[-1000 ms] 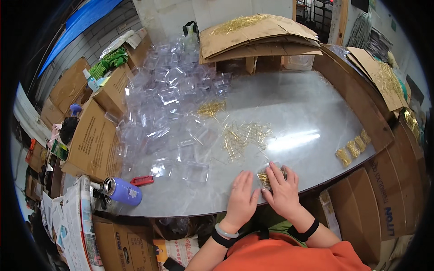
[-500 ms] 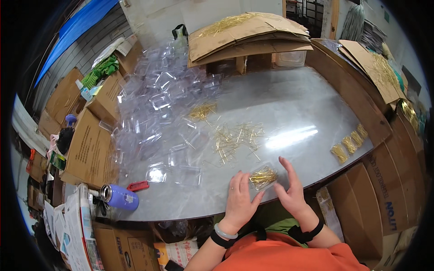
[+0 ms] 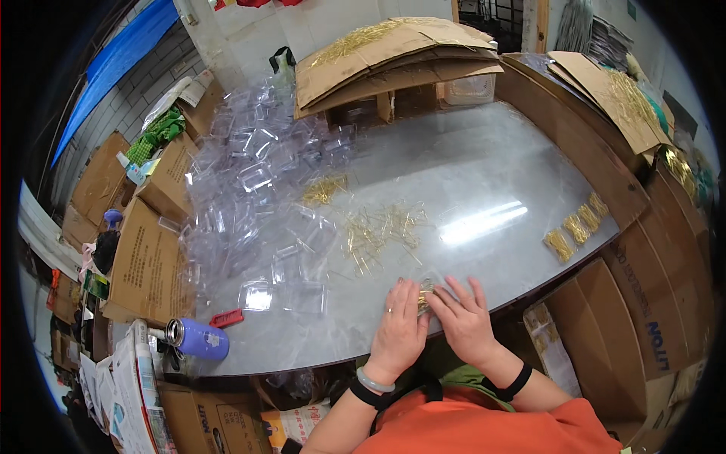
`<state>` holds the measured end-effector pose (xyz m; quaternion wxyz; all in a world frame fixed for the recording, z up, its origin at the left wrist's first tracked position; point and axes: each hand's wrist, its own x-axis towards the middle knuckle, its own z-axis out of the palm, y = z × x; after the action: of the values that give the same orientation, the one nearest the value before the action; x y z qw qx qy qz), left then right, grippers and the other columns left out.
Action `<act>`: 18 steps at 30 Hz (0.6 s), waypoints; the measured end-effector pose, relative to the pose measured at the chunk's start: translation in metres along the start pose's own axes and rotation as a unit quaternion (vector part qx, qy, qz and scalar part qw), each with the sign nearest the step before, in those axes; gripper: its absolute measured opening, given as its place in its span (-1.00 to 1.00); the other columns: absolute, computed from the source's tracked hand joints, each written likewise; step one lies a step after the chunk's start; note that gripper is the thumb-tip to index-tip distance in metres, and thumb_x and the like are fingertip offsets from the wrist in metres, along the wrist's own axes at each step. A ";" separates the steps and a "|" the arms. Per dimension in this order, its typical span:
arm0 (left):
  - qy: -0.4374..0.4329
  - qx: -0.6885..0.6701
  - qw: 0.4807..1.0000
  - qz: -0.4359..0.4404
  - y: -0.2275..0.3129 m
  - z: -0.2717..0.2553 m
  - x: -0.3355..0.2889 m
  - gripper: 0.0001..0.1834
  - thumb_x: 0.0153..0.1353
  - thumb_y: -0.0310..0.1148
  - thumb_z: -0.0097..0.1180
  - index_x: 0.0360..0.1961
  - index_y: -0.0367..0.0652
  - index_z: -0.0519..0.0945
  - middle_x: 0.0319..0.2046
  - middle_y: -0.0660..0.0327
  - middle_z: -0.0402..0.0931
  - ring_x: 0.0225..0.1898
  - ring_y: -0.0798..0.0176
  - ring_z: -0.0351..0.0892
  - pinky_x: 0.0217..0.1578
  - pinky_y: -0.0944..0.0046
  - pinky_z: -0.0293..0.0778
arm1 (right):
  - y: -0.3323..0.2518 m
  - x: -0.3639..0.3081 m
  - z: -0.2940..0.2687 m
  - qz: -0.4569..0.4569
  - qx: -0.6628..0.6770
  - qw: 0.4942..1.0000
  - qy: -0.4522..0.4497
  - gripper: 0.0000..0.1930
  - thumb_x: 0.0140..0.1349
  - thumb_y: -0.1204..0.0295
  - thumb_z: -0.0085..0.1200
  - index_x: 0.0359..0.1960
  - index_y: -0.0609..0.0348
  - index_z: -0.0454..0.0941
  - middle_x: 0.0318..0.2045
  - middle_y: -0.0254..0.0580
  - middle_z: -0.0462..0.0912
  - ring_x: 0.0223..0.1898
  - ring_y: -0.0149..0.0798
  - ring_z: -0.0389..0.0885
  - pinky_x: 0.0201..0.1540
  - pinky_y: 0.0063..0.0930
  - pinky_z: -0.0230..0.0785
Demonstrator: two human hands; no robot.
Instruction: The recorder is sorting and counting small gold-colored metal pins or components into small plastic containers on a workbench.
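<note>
A small clear plastic box (image 3: 426, 281) filled with gold wire pins lies at the table's near edge, mostly covered by my hands. My left hand (image 3: 398, 325) presses along its left side, fingers straight and close together. From the right, my right hand (image 3: 463, 321) closes over it, fingers reaching across the top. Between the two hands only a strip of gold pins shows. Loose gold wire pins (image 3: 364, 240) are scattered just beyond, with a denser heap (image 3: 325, 189) farther left. Several filled bundles of gold pins (image 3: 560, 245) stand in a row at the right edge.
Clear plastic boxes (image 3: 253, 178) pile up across the left of the grey table (image 3: 454, 166). A purple bottle (image 3: 203, 338) and a red cutter (image 3: 226, 318) lie at the near left. Cardboard sheets (image 3: 393, 60) cover the back; a cardboard wall (image 3: 582, 144) borders the right.
My right hand has moved left onto the box, and its fingers now cover most of it. My left hand has come in closer against the box's side. The whole view has shifted slightly.
</note>
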<state>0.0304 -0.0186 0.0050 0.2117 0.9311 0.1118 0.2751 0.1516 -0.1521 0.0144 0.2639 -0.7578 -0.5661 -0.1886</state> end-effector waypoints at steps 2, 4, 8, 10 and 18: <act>0.014 -0.035 0.999 -0.016 0.001 -0.001 -0.001 -0.36 0.35 -0.36 0.18 0.37 -0.39 0.27 0.32 -0.23 0.30 0.38 -0.32 0.28 0.35 -0.09 0.32 | 0.003 0.006 0.000 -0.002 0.065 0.998 -0.015 -0.61 0.24 0.53 0.12 0.13 0.12 0.57 0.02 -0.12 0.69 0.24 0.04 0.51 0.40 0.10 0.14; 0.018 -0.053 0.998 -0.020 0.001 -0.003 -0.004 -0.34 0.35 -0.36 0.18 0.39 -0.37 0.26 0.33 -0.22 0.30 0.39 -0.30 0.28 0.34 -0.08 0.32 | 0.010 0.005 0.001 0.093 0.219 0.971 0.002 -0.65 0.27 0.57 0.10 0.11 0.14 0.57 -0.01 -0.03 0.66 0.11 0.10 0.59 0.21 -0.04 0.39; -0.003 -0.100 0.995 -0.014 -0.004 -0.006 -0.008 -0.27 0.33 -0.33 0.21 0.43 -0.36 0.21 0.38 -0.22 0.23 0.42 -0.27 0.23 0.36 -0.07 0.30 | 0.018 0.022 -0.005 0.161 0.283 0.945 0.012 -0.67 0.30 0.58 0.09 0.10 0.17 0.56 0.00 0.05 0.63 -0.02 0.11 0.64 -0.01 -0.14 0.53; 0.006 -0.126 0.992 -0.011 -0.008 -0.006 -0.007 -0.24 0.32 -0.33 0.23 0.44 -0.37 0.19 0.42 -0.24 0.19 0.44 -0.28 0.20 0.37 -0.06 0.27 | 0.021 0.035 0.001 0.110 0.259 0.960 0.006 -0.71 0.30 0.58 0.08 0.05 0.18 0.58 -0.02 0.05 0.63 -0.07 0.11 0.65 -0.02 -0.13 0.53; 0.197 -0.053 0.972 -0.119 -0.020 0.011 -0.014 -0.37 0.25 -0.32 0.33 0.27 -0.36 0.38 0.16 -0.13 0.41 0.12 -0.16 0.47 0.16 -0.01 0.41 | 0.016 0.026 0.002 0.316 0.262 0.910 -0.061 -0.65 0.16 0.46 0.18 0.00 0.29 0.58 -0.41 -0.03 0.70 -0.35 -0.02 0.71 -0.23 -0.21 0.53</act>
<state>0.0237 -0.0090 -0.0190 0.2657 0.8263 0.2466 0.4310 0.1741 -0.1341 0.0250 0.4638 -0.8109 -0.3408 0.1060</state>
